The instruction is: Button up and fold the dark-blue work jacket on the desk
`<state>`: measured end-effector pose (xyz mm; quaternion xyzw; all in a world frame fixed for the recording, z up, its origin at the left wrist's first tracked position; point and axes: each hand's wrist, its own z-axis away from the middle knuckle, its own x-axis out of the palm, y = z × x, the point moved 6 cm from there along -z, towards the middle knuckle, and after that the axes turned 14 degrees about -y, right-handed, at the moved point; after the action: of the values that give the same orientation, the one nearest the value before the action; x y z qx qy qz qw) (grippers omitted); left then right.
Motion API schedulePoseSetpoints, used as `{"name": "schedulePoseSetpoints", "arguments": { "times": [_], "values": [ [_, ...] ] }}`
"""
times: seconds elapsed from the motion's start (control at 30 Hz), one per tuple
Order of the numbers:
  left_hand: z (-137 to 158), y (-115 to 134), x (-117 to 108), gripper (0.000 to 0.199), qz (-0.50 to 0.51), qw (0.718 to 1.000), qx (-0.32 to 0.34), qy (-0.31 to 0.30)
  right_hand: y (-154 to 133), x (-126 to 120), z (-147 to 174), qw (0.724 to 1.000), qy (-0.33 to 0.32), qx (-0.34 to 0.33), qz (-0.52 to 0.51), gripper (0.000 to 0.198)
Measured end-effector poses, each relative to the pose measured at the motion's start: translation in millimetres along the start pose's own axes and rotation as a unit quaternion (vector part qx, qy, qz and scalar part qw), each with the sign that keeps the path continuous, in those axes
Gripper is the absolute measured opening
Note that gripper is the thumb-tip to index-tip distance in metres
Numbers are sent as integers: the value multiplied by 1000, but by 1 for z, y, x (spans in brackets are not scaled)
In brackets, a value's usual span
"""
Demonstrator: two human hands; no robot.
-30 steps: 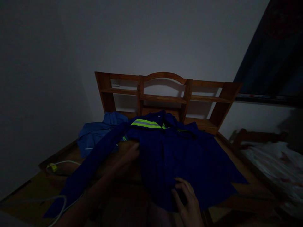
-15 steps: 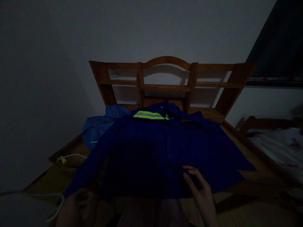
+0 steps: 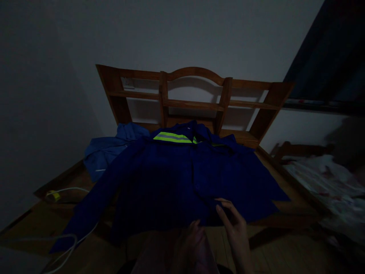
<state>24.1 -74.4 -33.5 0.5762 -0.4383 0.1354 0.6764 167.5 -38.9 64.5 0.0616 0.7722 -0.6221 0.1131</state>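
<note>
A dark blue work jacket (image 3: 159, 175) with yellow-green and grey reflective strips (image 3: 172, 137) lies spread on a wooden desk, its collar toward the back. One sleeve hangs over the desk's front left. My right hand (image 3: 234, 224) pinches the lower front edge of the jacket between thumb and fingers. Close by on the left, at the bottom hem, is my left hand (image 3: 192, 239). It is dim and blurred, and whether its fingers grip the cloth is unclear. A lighter blue garment (image 3: 107, 150) lies crumpled behind the left sleeve.
A wooden shelf unit (image 3: 194, 103) rises at the desk's back against the wall. White cable (image 3: 71, 188) and a yellow roll-like item (image 3: 54, 196) are at the left. To the right stands a bed with pale, rumpled bedding (image 3: 322, 179).
My left hand has moved right from beside the hanging sleeve to the hem near my right hand. My right hand keeps its pinch on the jacket. The view has shifted slightly.
</note>
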Motion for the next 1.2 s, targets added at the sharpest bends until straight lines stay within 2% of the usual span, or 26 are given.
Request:
{"name": "schedulePoseSetpoints", "arguments": {
  "times": [0.13,0.2,0.27,0.33,0.4,0.5,0.67,0.83,0.9,1.03,1.2],
  "values": [
    [21,17,5,25,-79,994,-2,78,-6,1,0,1000,4,-12,0,15],
    [22,29,14,22,-111,989,1,100,-17,-5,-2,998,47,-31,23,15],
    [12,45,30,23,-137,984,6,112,-35,-13,-6,991,98,-64,59,15],
    [-6,66,48,28,-181,975,22,125,-58,-17,-11,984,119,-98,90,15],
    [-23,91,67,30,-272,950,46,149,-78,-17,-15,981,109,-120,108,12],
    [-35,115,78,31,-321,931,58,166,-92,-7,-14,983,74,-131,108,9],
    [-13,118,54,34,-377,903,21,205,-82,24,-5,989,20,-114,91,5],
    [2,124,39,39,-391,884,80,245,-83,44,-9,988,11,-111,102,5],
    [-1,124,36,37,-393,883,85,244,-86,49,-10,986,12,-119,120,5],
    [-7,118,31,37,-416,880,54,223,-88,57,-6,974,8,-146,171,9],
    [-8,113,28,39,-430,876,47,212,-83,61,-4,968,-8,-148,205,17]
  ]
}}
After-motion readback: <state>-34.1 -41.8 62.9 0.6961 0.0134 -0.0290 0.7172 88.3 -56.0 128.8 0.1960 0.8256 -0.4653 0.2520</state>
